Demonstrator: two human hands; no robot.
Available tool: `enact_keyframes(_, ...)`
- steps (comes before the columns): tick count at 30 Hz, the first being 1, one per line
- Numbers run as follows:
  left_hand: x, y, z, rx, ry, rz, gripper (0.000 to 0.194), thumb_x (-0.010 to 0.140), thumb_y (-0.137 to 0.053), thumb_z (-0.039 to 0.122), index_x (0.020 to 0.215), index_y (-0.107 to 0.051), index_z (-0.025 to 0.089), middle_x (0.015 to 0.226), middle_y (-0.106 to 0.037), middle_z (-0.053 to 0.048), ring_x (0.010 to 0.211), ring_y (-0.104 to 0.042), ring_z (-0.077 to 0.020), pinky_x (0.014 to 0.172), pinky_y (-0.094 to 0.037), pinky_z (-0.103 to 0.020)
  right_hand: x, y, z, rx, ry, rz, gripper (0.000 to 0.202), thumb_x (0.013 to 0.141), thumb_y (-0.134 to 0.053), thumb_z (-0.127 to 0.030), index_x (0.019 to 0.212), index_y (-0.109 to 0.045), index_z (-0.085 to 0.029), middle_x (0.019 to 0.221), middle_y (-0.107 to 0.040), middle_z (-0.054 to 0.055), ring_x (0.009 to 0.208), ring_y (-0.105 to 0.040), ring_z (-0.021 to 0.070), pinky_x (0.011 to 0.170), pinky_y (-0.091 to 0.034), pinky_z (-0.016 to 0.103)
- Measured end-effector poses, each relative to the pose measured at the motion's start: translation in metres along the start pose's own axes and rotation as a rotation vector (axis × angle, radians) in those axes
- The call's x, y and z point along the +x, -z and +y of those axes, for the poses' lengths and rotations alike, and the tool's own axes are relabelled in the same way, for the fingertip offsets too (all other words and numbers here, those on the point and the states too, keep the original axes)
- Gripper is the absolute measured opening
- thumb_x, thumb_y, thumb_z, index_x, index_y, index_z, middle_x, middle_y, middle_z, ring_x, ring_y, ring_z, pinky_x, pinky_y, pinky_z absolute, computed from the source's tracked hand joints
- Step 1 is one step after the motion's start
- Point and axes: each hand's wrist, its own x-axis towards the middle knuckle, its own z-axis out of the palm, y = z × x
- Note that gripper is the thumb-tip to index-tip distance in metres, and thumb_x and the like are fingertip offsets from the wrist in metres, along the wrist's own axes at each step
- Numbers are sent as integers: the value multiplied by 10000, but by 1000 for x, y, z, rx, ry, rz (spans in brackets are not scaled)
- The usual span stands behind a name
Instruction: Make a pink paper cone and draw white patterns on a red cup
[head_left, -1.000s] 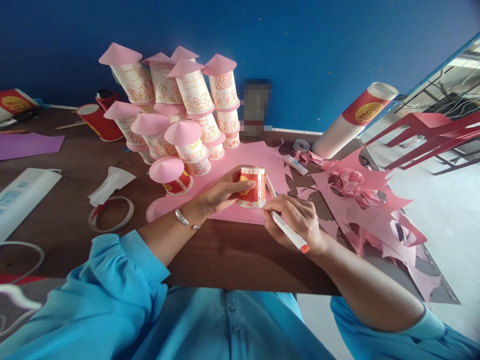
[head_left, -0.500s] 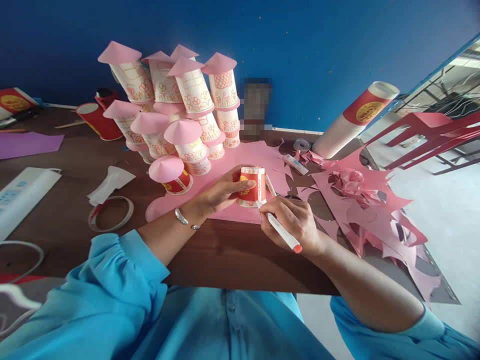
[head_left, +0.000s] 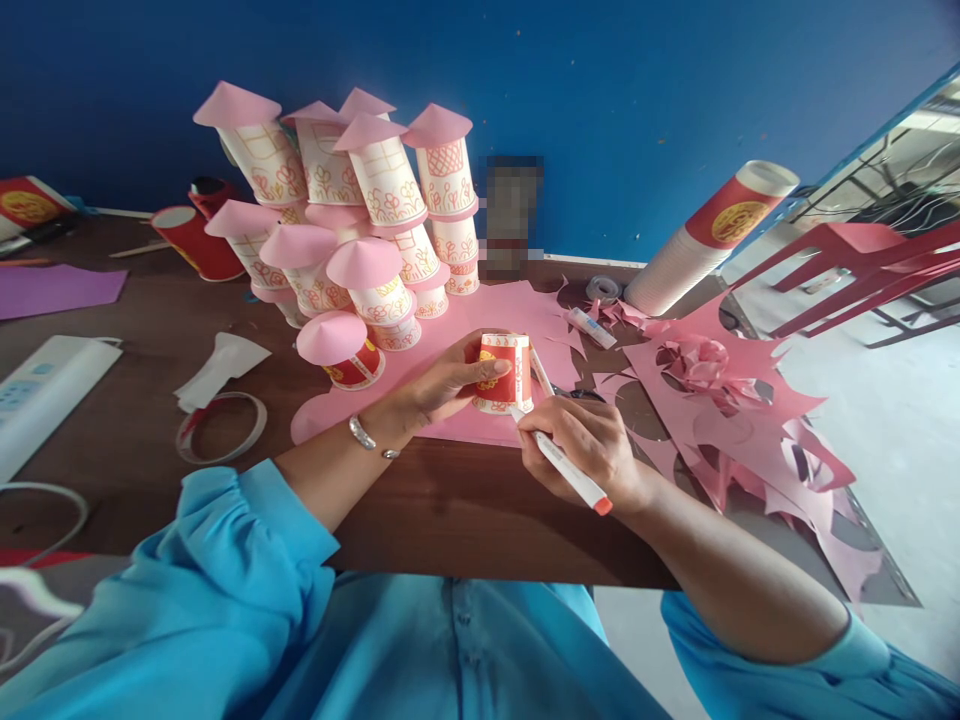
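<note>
My left hand [head_left: 457, 375] is wrapped round a red and white paper cup [head_left: 514, 372], with its thumb across the front. The cup stands upside down over the pink paper sheet [head_left: 525, 310]. In my right hand [head_left: 581, 440] is a white marker with an orange end [head_left: 571, 470], its tip at the lower white band of the cup. A second slim white pen [head_left: 541, 368] sticks up from behind my right fingers; how it is held is hidden. Left of the cup, a red paper cup with a pink cone roof [head_left: 352, 362] sits on the sheet.
Several stacked cup towers with pink cone roofs [head_left: 375, 200] rise behind my left hand. Pink paper scraps [head_left: 742, 400], a glue stick [head_left: 592, 328] and a tall cup stack [head_left: 705, 240] lie to the right. A tape roll [head_left: 221, 428] and power strip [head_left: 52, 395] are left.
The marker's tip has shifted slightly left along the cup's lower band, and its orange end has moved a little right and down. My left hand holds the cup in the same place.
</note>
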Motion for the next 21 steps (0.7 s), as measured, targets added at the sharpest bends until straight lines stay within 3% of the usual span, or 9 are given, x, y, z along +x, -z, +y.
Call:
enact_keyframes(7,-1,-3,2,-56,0,48,416,937,-926,375,1270,-755,194,1096,-836,-103,929,-802,-218,850,-639,-334,1,0,4,-15,-11,27,226,967,-643,-39,1023,-591,-251,747,-715,-55,561,-639,113,552,-504,247)
enact_keyframes(15,1,-3,2,-12,-3,32,463,909,-937,430,1268,-766,191,1120,-849,-124,1016,-829,-276,846,-634,-355,0,0,5,-18,1,9,240,958,-657,-34,1061,-607,-245,781,-736,-46,586,-660,116,574,-521,244)
enact_keyframes(21,1,-1,1,-11,15,50,496,895,-947,443,1280,-763,191,1111,-846,-114,1008,-827,-263,843,-633,-341,-1,-1,7,-45,-14,14,200,995,-648,-63,1053,-591,-246,771,-729,-41,590,-658,118,573,-518,246)
